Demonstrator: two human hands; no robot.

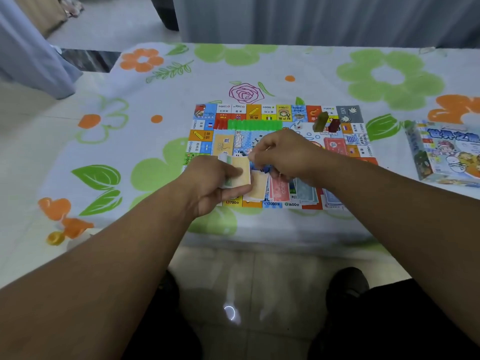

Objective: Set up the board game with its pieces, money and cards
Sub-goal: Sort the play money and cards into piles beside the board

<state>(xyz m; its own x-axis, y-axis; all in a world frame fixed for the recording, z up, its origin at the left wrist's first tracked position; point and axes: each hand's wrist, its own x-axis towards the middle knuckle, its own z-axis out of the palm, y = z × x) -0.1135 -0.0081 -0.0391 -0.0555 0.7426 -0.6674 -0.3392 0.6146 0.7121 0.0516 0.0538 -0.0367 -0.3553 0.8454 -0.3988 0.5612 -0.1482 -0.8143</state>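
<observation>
A colourful game board (259, 111) lies flat on the flowered tablecloth. My left hand (213, 183) grips a stack of paper money (240, 170) above the board's near edge. My right hand (283, 154) hovers just right of the stack, fingers curled at its top edge; what it pinches is hidden. Yellow (257, 189), red (279, 189), light-blue (306, 193) and blue (332, 200) piles of notes lie in a row along the near edge. A row of green houses (254, 124), a die (298, 125), a green stack (320, 122) and a dark-red stack (334, 125) stand on the board.
The game box (446, 152) lies at the right of the table. A yellow card deck (224, 145) and a red card deck (335, 146) sit on the board's inner area. The table's front edge runs just below the board; my knees and the tiled floor are beneath.
</observation>
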